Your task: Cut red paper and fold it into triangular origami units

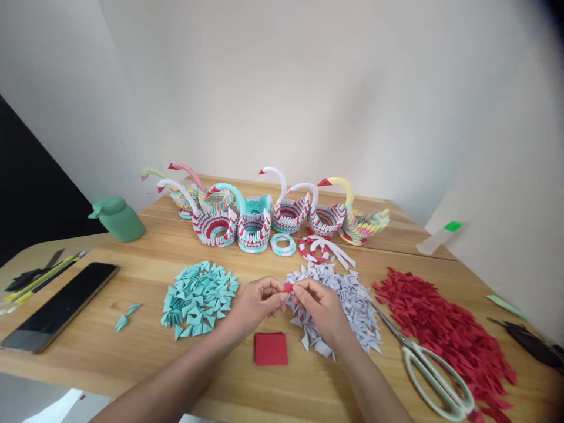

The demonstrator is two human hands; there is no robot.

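Note:
My left hand and my right hand meet over the wooden table, both pinching one small red paper piece between the fingertips. Just below them lies a stack of red paper squares. A heap of white folded triangles sits under and right of my right hand. Left of my left hand lies a heap of teal folded triangles. A spread of red folded triangles fills the right side.
Several modular paper swans stand in a row at the back, with two paper rings before them. Scissors lie right of my right forearm. A phone, pencils and a green dispenser are at the left.

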